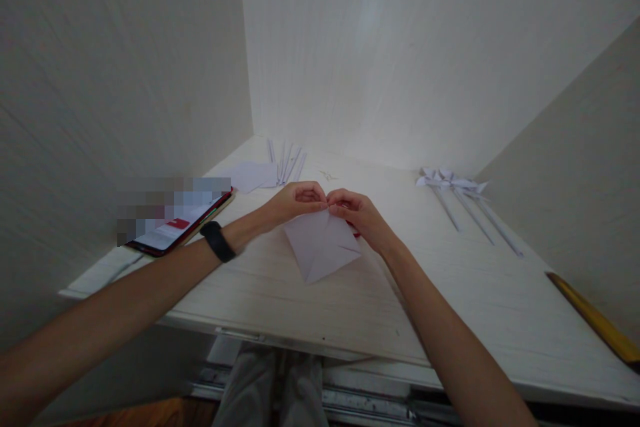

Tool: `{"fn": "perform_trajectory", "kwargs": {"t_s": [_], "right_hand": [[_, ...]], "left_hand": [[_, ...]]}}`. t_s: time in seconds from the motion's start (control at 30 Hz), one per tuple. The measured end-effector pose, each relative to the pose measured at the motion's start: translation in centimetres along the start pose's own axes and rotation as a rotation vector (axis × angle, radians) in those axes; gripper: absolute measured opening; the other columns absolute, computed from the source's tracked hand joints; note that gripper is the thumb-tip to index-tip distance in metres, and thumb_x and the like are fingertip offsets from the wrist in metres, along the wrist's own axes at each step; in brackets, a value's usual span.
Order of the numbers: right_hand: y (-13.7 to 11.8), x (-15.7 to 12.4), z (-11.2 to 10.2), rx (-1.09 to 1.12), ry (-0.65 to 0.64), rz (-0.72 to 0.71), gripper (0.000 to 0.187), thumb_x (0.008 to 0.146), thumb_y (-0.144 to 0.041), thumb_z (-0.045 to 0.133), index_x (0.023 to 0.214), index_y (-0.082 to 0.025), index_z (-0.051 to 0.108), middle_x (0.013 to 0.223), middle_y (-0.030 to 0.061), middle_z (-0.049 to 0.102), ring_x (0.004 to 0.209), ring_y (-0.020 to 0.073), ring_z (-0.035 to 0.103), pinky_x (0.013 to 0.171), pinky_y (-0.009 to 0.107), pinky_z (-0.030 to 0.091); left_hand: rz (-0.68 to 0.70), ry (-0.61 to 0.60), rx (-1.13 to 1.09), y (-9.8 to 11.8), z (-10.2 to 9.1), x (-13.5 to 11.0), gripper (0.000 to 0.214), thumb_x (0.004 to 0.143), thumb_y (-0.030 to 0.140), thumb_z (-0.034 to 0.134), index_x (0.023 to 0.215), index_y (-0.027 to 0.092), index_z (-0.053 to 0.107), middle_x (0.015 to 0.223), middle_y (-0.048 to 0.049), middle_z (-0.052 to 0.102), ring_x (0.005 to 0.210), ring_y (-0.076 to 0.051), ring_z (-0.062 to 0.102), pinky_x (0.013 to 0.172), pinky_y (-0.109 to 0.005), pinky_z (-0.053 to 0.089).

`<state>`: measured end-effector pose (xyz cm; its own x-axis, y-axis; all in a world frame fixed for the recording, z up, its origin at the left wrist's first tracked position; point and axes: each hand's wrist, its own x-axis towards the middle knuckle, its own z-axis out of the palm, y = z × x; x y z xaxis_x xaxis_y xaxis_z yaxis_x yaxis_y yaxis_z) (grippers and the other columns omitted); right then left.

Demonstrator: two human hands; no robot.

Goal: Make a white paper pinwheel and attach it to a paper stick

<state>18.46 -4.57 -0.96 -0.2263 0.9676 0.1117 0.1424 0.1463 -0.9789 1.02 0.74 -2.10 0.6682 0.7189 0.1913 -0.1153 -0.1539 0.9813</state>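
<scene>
The left hand and right hand meet, fingertips pinching the far corner of a square white paper sheet. The sheet is over the white wood-grained tabletop, left of white paper pinwheels on slender sticks.

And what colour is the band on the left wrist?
The wristband looks plain black, best seen in the head view, the only one here.
</scene>
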Motion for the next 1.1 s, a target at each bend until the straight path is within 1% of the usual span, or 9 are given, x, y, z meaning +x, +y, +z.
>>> {"fn": "perform_trajectory", "kwargs": {"t_s": [0.17, 0.37, 0.53, 0.67, 0.77, 0.93, 1.0, 1.1], "right_hand": [[0.5, 0.1, 0.3, -0.039, 0.037, -0.07, 0.024, 0.068, -0.039, 0.066, 0.074, -0.018, 0.056, 0.063, -0.0033, 0.049, 0.053, 0.0064, 0.043, 0.045, 0.018, 0.03], [0.4, 0.1, 0.5, -0.09, 0.066, -0.108, 0.024, 0.071, -0.04, 0.064, 0.075, -0.019, 0.055, 0.07, -0.0014, 0.052, 0.061, 0.0083, 0.047, 0.049, 0.019, 0.035], [0.9, 0.5, 0.5, -0.195, 0.116, -0.281, 0.021, 0.074, -0.039, 0.062, 0.075, -0.019, 0.056, 0.085, 0.0018, 0.054, 0.076, 0.0101, 0.051, 0.061, 0.02, 0.042], [1.3, 0.7, 0.5, -0.244, 0.142, -0.359, 0.017, 0.078, -0.036, 0.059, 0.077, -0.019, 0.056, 0.086, 0.0018, 0.053, 0.079, 0.0101, 0.05, 0.068, 0.022, 0.043], [1.6, 0.7, 0.5, -0.249, 0.146, -0.375, 0.016, 0.079, -0.035, 0.058, 0.078, -0.019, 0.055, 0.086, 0.0015, 0.053, 0.077, 0.01, 0.05, 0.069, 0.023, 0.043], [1.8, 0.9, 0.5, -0.237, 0.171, -0.397, 0.014, 0.08, -0.033, 0.056, 0.077, -0.019, 0.055, 0.085, 0.0017, 0.053, 0.078, 0.0104, 0.051, 0.07, 0.023, 0.043], [1.6, 0.9, 0.5, -0.228, 0.171, -0.381, 0.015, 0.08, -0.033, 0.055, 0.076, -0.019, 0.055, 0.084, 0.0019, 0.053, 0.079, 0.0108, 0.051, 0.07, 0.023, 0.043], [1.0, 0.7, 0.4, -0.169, 0.137, -0.324, 0.016, 0.079, -0.034, 0.056, 0.076, -0.019, 0.056, 0.084, 0.0019, 0.055, 0.08, 0.0113, 0.051, 0.071, 0.023, 0.043]], "left_hand": [[0.034, 0.004, 0.009, -0.2, 0.2, 0.1, 0.028, 0.065, 0.031, 0.073, 0.072, 0.012, 0.053, 0.073, 0.0012, 0.059, 0.069, -0.007, 0.056, 0.065, -0.02, 0.042], [0.008, 0.035, -0.001, 0.0, 0.4, 0.1, 0.031, 0.063, 0.033, 0.074, 0.071, 0.012, 0.053, 0.071, 0.0015, 0.059, 0.067, -0.007, 0.056, 0.064, -0.02, 0.041], [0.012, 0.062, -0.034, -0.4, 0.3, 0.2, 0.032, 0.062, 0.034, 0.075, 0.071, 0.012, 0.053, 0.071, 0.0017, 0.06, 0.066, -0.007, 0.056, 0.063, -0.019, 0.04], [-0.015, 0.061, -0.066, -0.6, 0.3, 0.1, 0.027, 0.066, 0.032, 0.072, 0.073, 0.012, 0.055, 0.068, 0.0026, 0.06, 0.061, -0.005, 0.054, 0.059, -0.017, 0.039], [-0.052, 0.049, -0.086, -0.5, 0.4, 0.0, 0.024, 0.069, 0.031, 0.07, 0.076, 0.013, 0.056, 0.068, 0.0025, 0.061, 0.06, -0.005, 0.054, 0.057, -0.017, 0.04], [-0.068, 0.046, -0.092, -0.3, 0.5, -0.2, 0.024, 0.066, 0.029, 0.072, 0.077, 0.013, 0.058, 0.077, -0.0003, 0.064, 0.068, -0.008, 0.058, 0.063, -0.019, 0.043], [-0.085, 0.052, -0.093, -0.2, 0.6, -0.3, 0.024, 0.066, 0.029, 0.072, 0.077, 0.014, 0.057, 0.075, 0.0001, 0.064, 0.065, -0.008, 0.058, 0.061, -0.019, 0.043], [-0.094, 0.06, -0.113, -0.1, 0.6, -0.3, 0.023, 0.066, 0.029, 0.071, 0.078, 0.014, 0.057, 0.071, 0.0014, 0.063, 0.06, -0.007, 0.056, 0.057, -0.019, 0.041]]}}
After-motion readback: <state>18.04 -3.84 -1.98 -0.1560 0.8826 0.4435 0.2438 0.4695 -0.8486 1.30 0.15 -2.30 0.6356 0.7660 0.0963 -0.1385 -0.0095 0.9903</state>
